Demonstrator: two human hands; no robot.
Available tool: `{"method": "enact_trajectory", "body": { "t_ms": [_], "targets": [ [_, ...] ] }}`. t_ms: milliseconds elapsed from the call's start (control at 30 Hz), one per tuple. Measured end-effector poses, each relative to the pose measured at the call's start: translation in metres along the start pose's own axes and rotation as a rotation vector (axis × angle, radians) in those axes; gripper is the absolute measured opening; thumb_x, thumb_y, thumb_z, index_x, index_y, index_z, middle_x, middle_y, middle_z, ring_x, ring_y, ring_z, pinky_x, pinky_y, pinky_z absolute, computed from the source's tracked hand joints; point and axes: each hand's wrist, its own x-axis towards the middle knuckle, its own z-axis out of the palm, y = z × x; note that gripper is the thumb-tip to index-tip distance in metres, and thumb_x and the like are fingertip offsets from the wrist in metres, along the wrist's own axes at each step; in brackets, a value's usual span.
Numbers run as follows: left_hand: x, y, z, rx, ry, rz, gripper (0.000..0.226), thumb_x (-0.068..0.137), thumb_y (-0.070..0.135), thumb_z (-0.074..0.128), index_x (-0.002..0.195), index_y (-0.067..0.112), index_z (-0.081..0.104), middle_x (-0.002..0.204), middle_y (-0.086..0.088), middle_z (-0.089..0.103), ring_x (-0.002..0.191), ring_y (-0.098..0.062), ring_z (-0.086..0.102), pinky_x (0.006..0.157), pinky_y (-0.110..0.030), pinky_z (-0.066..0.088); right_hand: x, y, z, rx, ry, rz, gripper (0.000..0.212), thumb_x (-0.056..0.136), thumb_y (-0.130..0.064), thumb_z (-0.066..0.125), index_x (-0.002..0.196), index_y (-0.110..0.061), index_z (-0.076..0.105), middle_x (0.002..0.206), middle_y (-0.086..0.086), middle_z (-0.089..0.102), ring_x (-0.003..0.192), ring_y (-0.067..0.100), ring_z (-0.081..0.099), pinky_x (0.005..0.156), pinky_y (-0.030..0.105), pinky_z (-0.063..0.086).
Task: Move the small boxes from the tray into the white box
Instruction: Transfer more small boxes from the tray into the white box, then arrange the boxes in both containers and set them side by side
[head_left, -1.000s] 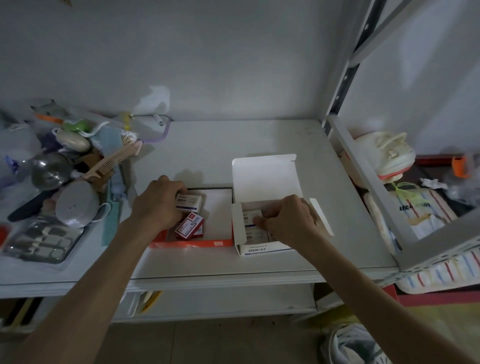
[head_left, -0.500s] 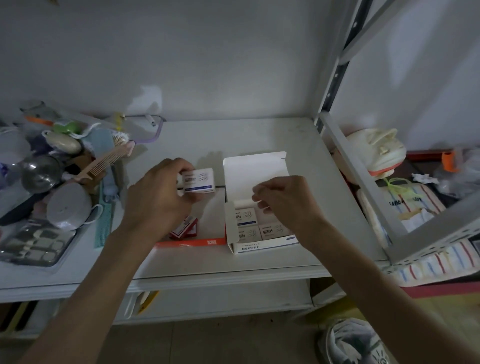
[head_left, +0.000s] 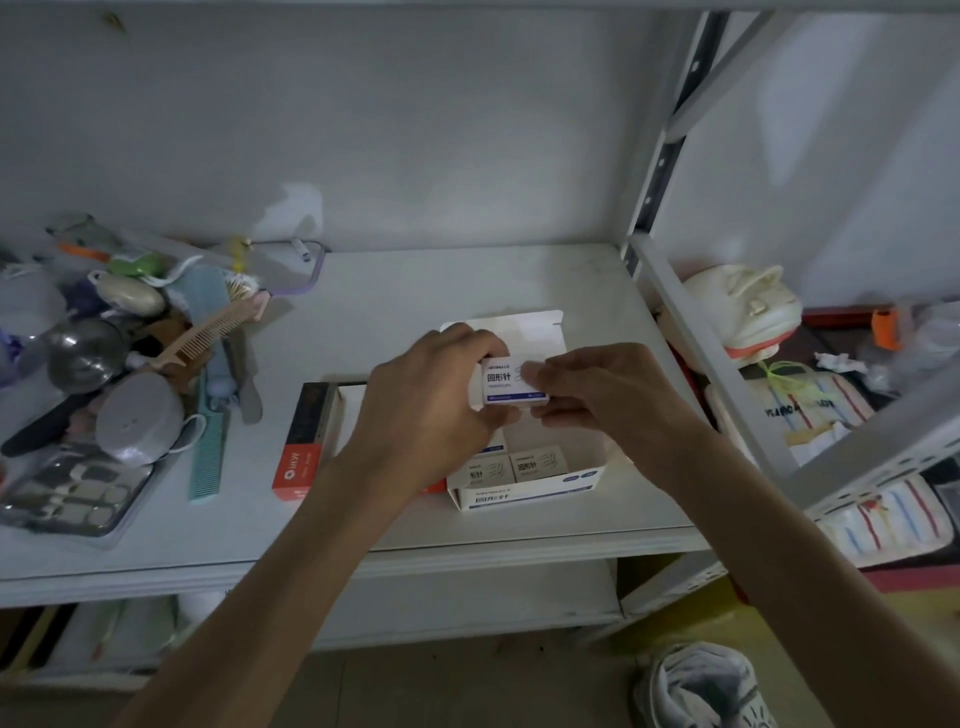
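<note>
Both hands meet over the white box (head_left: 524, 486), which sits at the front edge of the shelf (head_left: 426, 291). Left hand (head_left: 426, 405) comes in from the tray side and is clamped on the left end and back of a small box (head_left: 511, 387), fingers curled over its top edge. Right hand (head_left: 597, 400) pinches the same small box at its right end, thumb and forefinger closed on it.

That small box hangs directly above the open white box, printed face toward the camera, its long axis running left to right. Below it, two like boxes (head_left: 511, 465) already lie side by side in the front row, their long axes also left to right. Space behind and to the right of them looks free, though the hands hide much of the interior, so I cannot tell how much room is left.

So the coming move looks like a short drop straight down and slightly back, keeping the axis parallel to the row already packed. Either hand is equally near; the right one, on the free end, seems better placed to guide it in.

Just left of the white box lies the tray (head_left: 311, 431) with its red front edge; the left forearm hides most of its floor, so what remains inside cannot be seen. Behind the hands the white box's lid flap (head_left: 540, 325) stands open.
</note>
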Motion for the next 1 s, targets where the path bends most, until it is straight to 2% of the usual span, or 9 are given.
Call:
{"method": "enact_trajectory", "body": {
  "t_ms": [100, 200, 267, 367, 467, 667, 767, 933, 1000],
  "targets": [
    [-0.001, -0.002, 0.006, -0.041, -0.032, -0.052, 0.052, 0.070, 0.043, 0.075, 0.117, 0.034, 0.053, 0.116, 0.014, 0.060, 0.103, -0.011, 0.056, 0.072, -0.030, 0.047, 0.003, 0.004, -0.004, -0.054, 0.045, 0.005, 0.022, 0.078, -0.020, 0.076, 0.087, 0.000, 0.075, 0.085, 0.014, 0.077, 0.080, 0.029, 0.075, 0.070, 0.030, 0.062],
    [-0.004, -0.015, 0.013, -0.080, -0.041, -0.150, 0.056, 0.073, 0.037, 0.075, 0.122, 0.028, 0.051, 0.119, 0.009, 0.058, 0.103, -0.012, 0.055, 0.074, -0.030, 0.045, 0.007, 0.013, -0.009, -0.352, 0.195, -0.064, 0.021, 0.078, -0.027, 0.076, 0.073, -0.006, 0.077, 0.074, 0.011, 0.077, 0.067, 0.026, 0.075, 0.067, 0.036, 0.063],
    [-0.007, -0.024, 0.019, -0.090, -0.017, -0.226, 0.048, 0.077, 0.032, 0.073, 0.119, 0.024, 0.052, 0.116, 0.005, 0.059, 0.093, -0.010, 0.054, 0.071, -0.026, 0.046, 0.009, 0.016, -0.008, -0.573, 0.252, -0.120, 0.031, 0.080, -0.030, 0.072, 0.068, -0.001, 0.075, 0.063, 0.008, 0.074, 0.055, 0.025, 0.070, 0.056, 0.031, 0.060],
    [-0.009, -0.033, 0.027, -0.140, -0.001, -0.371, 0.035, 0.081, 0.028, 0.068, 0.113, 0.022, 0.056, 0.112, 0.002, 0.062, 0.089, -0.012, 0.056, 0.066, -0.023, 0.044, 0.010, 0.018, -0.003, -0.760, 0.287, -0.141, 0.040, 0.084, -0.025, 0.064, 0.060, 0.007, 0.066, 0.055, 0.005, 0.067, 0.042, 0.019, 0.058, 0.036, 0.022, 0.042],
    [-0.008, -0.031, 0.029, -0.225, -0.017, -0.513, 0.032, 0.083, 0.031, 0.063, 0.113, 0.020, 0.058, 0.111, -0.003, 0.065, 0.094, -0.019, 0.060, 0.073, -0.029, 0.046, 0.017, 0.018, 0.001, -0.790, 0.299, -0.152, 0.037, 0.083, -0.021, 0.060, 0.063, 0.009, 0.060, 0.066, 0.015, 0.069, 0.051, 0.029, 0.061, 0.038, 0.027, 0.041],
    [-0.008, -0.029, 0.027, -0.272, -0.115, -0.649, 0.031, 0.089, 0.033, 0.050, 0.112, 0.016, 0.061, 0.112, -0.003, 0.065, 0.083, -0.015, 0.054, 0.048, -0.018, 0.031, 0.011, 0.020, 0.007, -0.878, 0.255, -0.154, 0.033, 0.080, -0.023, 0.056, 0.056, -0.001, 0.053, 0.078, 0.015, 0.070, 0.057, 0.033, 0.064, 0.053, 0.044, 0.058],
    [-0.008, -0.033, 0.031, -0.296, -0.148, -0.669, 0.025, 0.089, 0.026, 0.046, 0.102, 0.015, 0.065, 0.105, -0.005, 0.069, 0.083, -0.020, 0.061, 0.048, -0.021, 0.038, 0.010, 0.024, 0.015, -0.874, 0.215, -0.127, 0.034, 0.081, -0.021, 0.054, 0.054, -0.003, 0.043, 0.083, 0.019, 0.069, 0.062, 0.038, 0.066, 0.056, 0.045, 0.059],
    [-0.012, -0.035, 0.034, -0.340, -0.181, -0.634, 0.025, 0.090, 0.019, 0.045, 0.089, 0.012, 0.069, 0.093, -0.007, 0.072, 0.076, -0.020, 0.067, 0.052, -0.024, 0.048, 0.007, 0.017, 0.028, -0.883, 0.208, -0.118, 0.017, 0.089, -0.014, 0.054, 0.085, 0.002, 0.052, 0.093, 0.020, 0.055, 0.087, 0.043, 0.059, 0.074, 0.049, 0.055],
    [-0.014, -0.037, 0.035, -0.345, -0.185, -0.621, 0.026, 0.090, 0.019, 0.046, 0.085, 0.012, 0.070, 0.089, -0.006, 0.072, 0.075, -0.019, 0.068, 0.056, -0.027, 0.052, 0.007, 0.021, 0.030, -0.897, 0.207, -0.123, 0.014, 0.089, -0.011, 0.053, 0.082, 0.001, 0.050, 0.095, 0.021, 0.058, 0.086, 0.043, 0.060, 0.074, 0.050, 0.056]
  ]
}}
